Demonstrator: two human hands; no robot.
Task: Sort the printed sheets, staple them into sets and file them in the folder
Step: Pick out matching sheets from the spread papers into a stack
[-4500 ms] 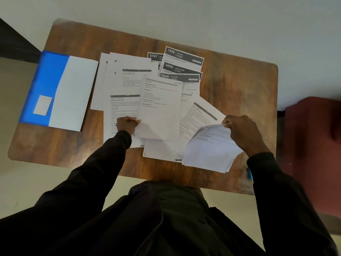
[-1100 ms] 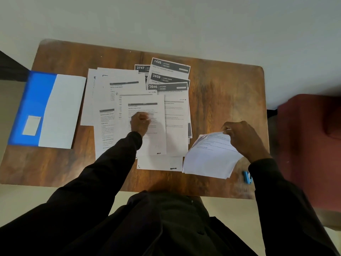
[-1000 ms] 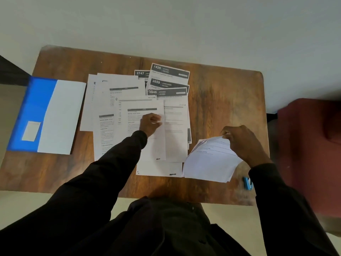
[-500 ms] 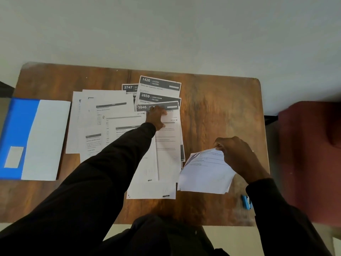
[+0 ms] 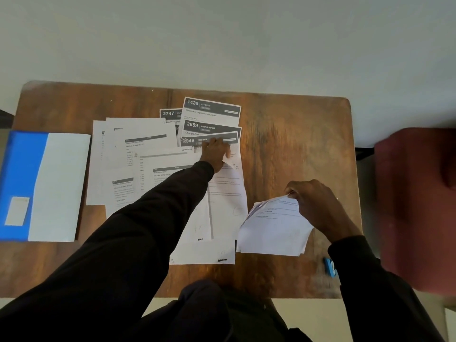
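From the head camera, a wooden table (image 5: pixel 291 149) holds four sheets with dark numbered headers (image 5: pixel 212 108) fanned at the far middle, beside a loose spread of plain printed sheets (image 5: pixel 138 149) whose count is unclear from overlap. One blue folder (image 5: pixel 23 178) lies open at the left edge. The left hand (image 5: pixel 216 151) presses flat on a header sheet, fingers spread. The right hand (image 5: pixel 318 206) pinches a small stack of pages (image 5: pixel 274 228). One blue object (image 5: pixel 330 267), partly hidden, sits near the right sleeve.
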